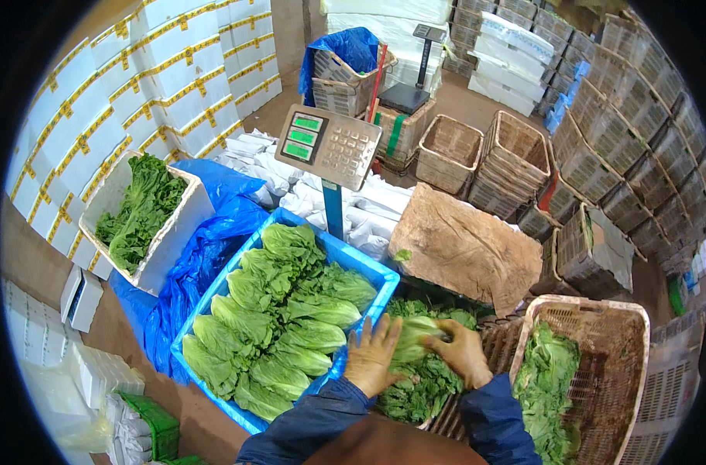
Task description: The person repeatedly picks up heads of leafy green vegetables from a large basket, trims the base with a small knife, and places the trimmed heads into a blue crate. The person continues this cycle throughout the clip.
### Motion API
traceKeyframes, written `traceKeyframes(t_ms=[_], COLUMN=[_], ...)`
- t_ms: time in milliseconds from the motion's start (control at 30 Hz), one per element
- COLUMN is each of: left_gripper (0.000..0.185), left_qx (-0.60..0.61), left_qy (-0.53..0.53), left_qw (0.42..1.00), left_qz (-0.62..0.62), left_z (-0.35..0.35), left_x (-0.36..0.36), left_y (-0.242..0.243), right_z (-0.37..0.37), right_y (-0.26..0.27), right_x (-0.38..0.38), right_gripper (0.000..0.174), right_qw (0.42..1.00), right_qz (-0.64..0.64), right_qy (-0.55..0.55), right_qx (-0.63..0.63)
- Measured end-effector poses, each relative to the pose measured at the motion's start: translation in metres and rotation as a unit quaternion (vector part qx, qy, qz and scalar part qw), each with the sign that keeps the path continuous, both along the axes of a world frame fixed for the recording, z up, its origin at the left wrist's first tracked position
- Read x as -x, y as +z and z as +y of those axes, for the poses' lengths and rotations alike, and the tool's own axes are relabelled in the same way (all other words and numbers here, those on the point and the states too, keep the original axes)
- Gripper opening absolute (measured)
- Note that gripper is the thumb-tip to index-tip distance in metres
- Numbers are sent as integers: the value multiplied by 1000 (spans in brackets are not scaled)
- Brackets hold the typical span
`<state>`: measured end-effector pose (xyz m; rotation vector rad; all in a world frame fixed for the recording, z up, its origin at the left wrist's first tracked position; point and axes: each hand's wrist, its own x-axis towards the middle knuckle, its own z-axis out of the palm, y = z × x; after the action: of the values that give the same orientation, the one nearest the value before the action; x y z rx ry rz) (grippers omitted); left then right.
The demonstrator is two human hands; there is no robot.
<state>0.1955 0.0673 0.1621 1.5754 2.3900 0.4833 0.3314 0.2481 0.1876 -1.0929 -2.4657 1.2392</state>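
My right hand (458,353) grips the end of a romaine lettuce head (414,340), which looks slightly blurred. Spread fingers of my left hand (374,354) lie at that lettuce's left side, by the rim of a blue-lined box (389,286). Several romaine heads (324,309) lie in rows inside this box, leafy ends towards the middle. Below my hands is a pile of leafy greens (416,392). Behind the box stands a scale's display head (329,145) on a blue post.
A brown plastic crate (614,360) with lettuce leaves stands at the right. A white foam box (175,232) of greens sits at the left on blue plastic sheeting (199,285). Brown cloth (466,244) lies ahead. Stacked foam boxes (173,64) and crates (626,104) stand around.
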Motion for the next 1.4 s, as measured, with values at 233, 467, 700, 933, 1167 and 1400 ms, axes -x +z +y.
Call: traceKeyframes(t_ms=[233,467,700,933,1167,1400], left_gripper=[54,53,34,53,76,64], left_qx=[-147,-172,-239,180,124,221], left_qy=[-65,-78,-114,-66,-225,100], left_qw=[953,970,953,953,881,923], left_qz=[256,154,147,235,398,298], left_z=[14,51,62,37,46,49], left_x=[167,209,250,250,223,140], left_y=[-41,-182,-206,-225,-134,-83], right_z=[12,19,7,-16,-1,34], right_y=[-89,-127,-149,-213,-85,-58], right_x=[130,169,206,206,-104,-564], right_gripper=[54,43,23,40,79,62], right_qw=[972,989,988,987,982,760], right_qz=[58,-42,-54,11,83,-378], right_qy=[-2,18,-36,-47,-162,-512], right_qx=[229,-139,-140,-156,40,-127])
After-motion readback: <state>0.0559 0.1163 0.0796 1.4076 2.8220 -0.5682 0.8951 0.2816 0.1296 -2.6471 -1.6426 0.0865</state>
